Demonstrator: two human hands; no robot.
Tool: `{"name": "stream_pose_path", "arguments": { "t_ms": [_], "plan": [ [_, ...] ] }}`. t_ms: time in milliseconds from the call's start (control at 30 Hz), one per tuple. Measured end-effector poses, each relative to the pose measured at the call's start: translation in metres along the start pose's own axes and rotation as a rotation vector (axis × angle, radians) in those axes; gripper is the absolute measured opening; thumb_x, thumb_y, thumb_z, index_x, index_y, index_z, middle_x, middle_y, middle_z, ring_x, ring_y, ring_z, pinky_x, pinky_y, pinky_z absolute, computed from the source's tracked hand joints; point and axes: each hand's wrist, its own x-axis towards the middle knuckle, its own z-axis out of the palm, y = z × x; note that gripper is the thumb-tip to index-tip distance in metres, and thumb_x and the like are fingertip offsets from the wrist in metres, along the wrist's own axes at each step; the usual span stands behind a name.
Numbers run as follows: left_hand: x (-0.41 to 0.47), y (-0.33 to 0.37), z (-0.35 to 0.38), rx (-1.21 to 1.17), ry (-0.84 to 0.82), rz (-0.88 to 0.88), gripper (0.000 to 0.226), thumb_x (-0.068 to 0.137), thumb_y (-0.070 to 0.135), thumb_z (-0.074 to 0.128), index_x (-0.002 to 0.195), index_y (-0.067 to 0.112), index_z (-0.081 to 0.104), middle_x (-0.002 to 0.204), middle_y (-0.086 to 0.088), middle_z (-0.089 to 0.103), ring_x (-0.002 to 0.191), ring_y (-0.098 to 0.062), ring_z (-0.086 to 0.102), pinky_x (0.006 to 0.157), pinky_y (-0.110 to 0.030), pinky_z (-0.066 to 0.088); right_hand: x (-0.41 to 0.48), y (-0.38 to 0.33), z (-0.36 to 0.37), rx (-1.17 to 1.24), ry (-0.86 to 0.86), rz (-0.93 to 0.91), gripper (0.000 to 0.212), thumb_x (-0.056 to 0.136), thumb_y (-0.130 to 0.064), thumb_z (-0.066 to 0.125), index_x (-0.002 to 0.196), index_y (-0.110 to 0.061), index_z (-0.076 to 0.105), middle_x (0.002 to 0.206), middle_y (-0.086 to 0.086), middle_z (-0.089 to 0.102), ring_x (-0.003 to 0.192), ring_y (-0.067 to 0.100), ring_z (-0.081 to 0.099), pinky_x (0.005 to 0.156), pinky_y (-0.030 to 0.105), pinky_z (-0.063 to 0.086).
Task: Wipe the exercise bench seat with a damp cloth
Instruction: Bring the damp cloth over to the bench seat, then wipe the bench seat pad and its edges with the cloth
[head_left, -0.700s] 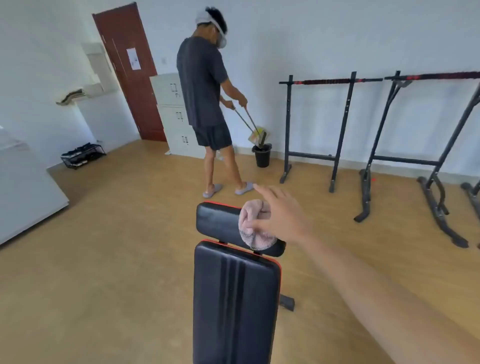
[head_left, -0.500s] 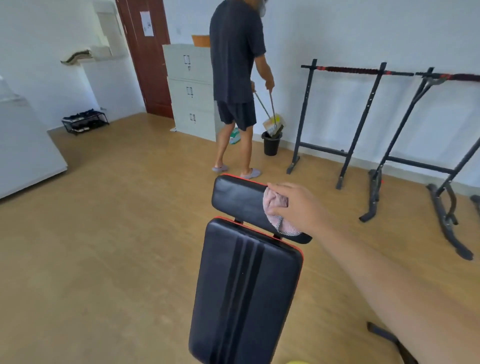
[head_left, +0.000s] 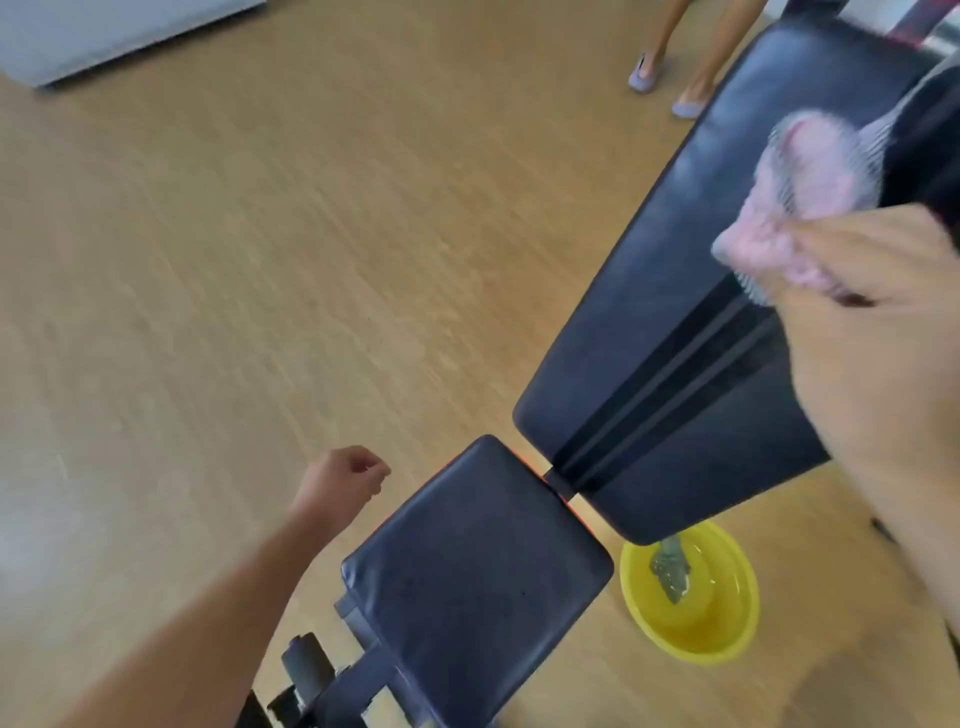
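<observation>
The black padded bench runs from bottom centre to upper right. Its seat pad (head_left: 478, 571) lies nearest me and its long back pad (head_left: 670, 332) rises beyond it. My right hand (head_left: 872, 322) is closed on a pink cloth (head_left: 800, 197) with a mesh side, held over the upper part of the back pad. Whether the cloth touches the pad I cannot tell, as it is blurred. My left hand (head_left: 340, 480) hangs left of the seat pad with its fingers curled and nothing in it.
A yellow basin (head_left: 727, 639) with water and a grey rag (head_left: 671, 569) stands on the wooden floor right of the seat. Another person's legs and slippers (head_left: 644, 75) are at the top. A grey foam roller (head_left: 306, 670) sits at the bench's near end.
My view has dropped downwards and come closer to the bench. My right hand with the cloth has moved from the headrest pad to the back pad. My left hand has come into view.
</observation>
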Motion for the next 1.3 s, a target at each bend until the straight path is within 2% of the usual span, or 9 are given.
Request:
{"name": "stream_pose_path", "arguments": {
  "t_ms": [267, 367, 467, 700, 833, 900, 1000, 1167, 1300],
  "plan": [
    [0.050, -0.105, 0.043, 0.264, -0.262, -0.152, 0.053, 0.076, 0.026, 0.079, 0.127, 0.025, 0.063, 0.124, 0.000, 0.062, 0.107, -0.021, 0.062, 0.090, -0.030, 0.047, -0.297, 0.055, 0.181, -0.090, -0.692, 0.169, 0.036, 0.098, 0.002, 0.046, 0.075, -0.022, 0.056, 0.089, -0.007, 0.060, 0.086, 0.020, 0.052, 0.077, 0.038, 0.045],
    [0.054, -0.136, 0.057, 0.242, -0.339, -0.083, 0.049, 0.061, 0.025, 0.078, 0.103, 0.050, 0.071, 0.118, 0.006, 0.070, 0.109, -0.022, 0.064, 0.099, -0.041, 0.048, -0.376, 0.062, 0.193, -0.232, -0.729, 0.172, 0.040, 0.098, -0.001, 0.047, 0.135, -0.009, 0.062, 0.148, 0.002, 0.054, 0.144, 0.020, 0.041, 0.115, 0.043, 0.038],
    [0.064, -0.156, 0.054, 0.216, -0.286, -0.098, 0.050, 0.060, 0.016, 0.081, 0.101, 0.044, 0.075, 0.109, 0.005, 0.074, 0.104, -0.021, 0.066, 0.097, -0.042, 0.050, -0.400, 0.038, 0.198, -0.174, -0.679, 0.326, 0.041, 0.103, -0.006, 0.045, 0.142, -0.012, 0.056, 0.154, 0.000, 0.048, 0.150, 0.015, 0.032, 0.121, 0.042, 0.032],
    [0.062, -0.175, 0.040, 0.159, -0.215, -0.158, 0.031, 0.057, 0.023, 0.090, 0.084, 0.036, 0.081, 0.085, 0.012, 0.078, 0.087, -0.014, 0.072, 0.090, -0.038, 0.056, -0.409, 0.055, 0.191, -0.148, -1.166, -0.589, 0.040, 0.105, 0.004, 0.032, 0.141, 0.006, 0.048, 0.151, 0.016, 0.043, 0.142, 0.019, 0.043, 0.121, 0.037, 0.034],
    [0.053, -0.175, 0.043, 0.091, -0.179, -0.123, 0.032, 0.063, 0.017, 0.087, 0.073, 0.047, 0.078, 0.081, 0.017, 0.078, 0.086, -0.008, 0.072, 0.087, -0.032, 0.056, -0.344, 0.103, 0.190, -0.238, -0.776, 0.178, 0.018, 0.106, 0.010, 0.033, 0.111, 0.014, 0.049, 0.097, 0.028, 0.052, 0.088, 0.031, 0.056, 0.086, 0.025, 0.048],
    [0.051, -0.173, 0.045, 0.082, -0.170, -0.114, 0.030, 0.066, 0.015, 0.086, 0.076, 0.042, 0.078, 0.079, 0.018, 0.077, 0.085, -0.007, 0.071, 0.084, -0.028, 0.056, -0.358, 0.076, 0.193, -0.222, -0.683, 0.295, 0.029, 0.104, 0.003, 0.040, 0.128, 0.008, 0.055, 0.128, 0.025, 0.055, 0.122, 0.032, 0.054, 0.106, 0.032, 0.043],
    [0.052, -0.167, 0.044, 0.091, -0.162, -0.121, 0.031, 0.069, 0.014, 0.085, 0.071, 0.043, 0.074, 0.061, 0.028, 0.069, 0.076, 0.000, 0.066, 0.063, -0.012, 0.048, -0.434, 0.020, 0.192, -0.089, -0.898, 0.108, 0.038, 0.101, -0.002, 0.046, 0.136, 0.003, 0.058, 0.144, 0.009, 0.054, 0.138, 0.022, 0.047, 0.116, 0.048, 0.039],
    [0.053, -0.169, 0.046, 0.083, -0.133, -0.130, 0.026, 0.069, 0.014, 0.087, 0.090, 0.028, 0.081, 0.069, 0.021, 0.069, 0.075, -0.005, 0.064, 0.064, -0.017, 0.046, -0.402, 0.048, 0.184, 0.061, -1.190, -0.682, 0.043, 0.096, -0.006, 0.049, 0.137, -0.012, 0.060, 0.148, 0.003, 0.055, 0.140, 0.019, 0.050, 0.120, 0.029, 0.031],
    [0.056, -0.168, 0.047, 0.119, -0.144, -0.128, 0.028, 0.069, 0.014, 0.087, 0.096, 0.020, 0.081, 0.075, 0.015, 0.068, 0.072, 0.001, 0.060, 0.060, -0.016, 0.042, -0.341, 0.109, 0.169, -0.155, -0.824, 0.082, 0.053, 0.095, 0.004, 0.051, 0.137, -0.029, 0.055, 0.146, -0.001, 0.057, 0.141, 0.013, 0.045, 0.121, 0.028, 0.031]
  ]
}}
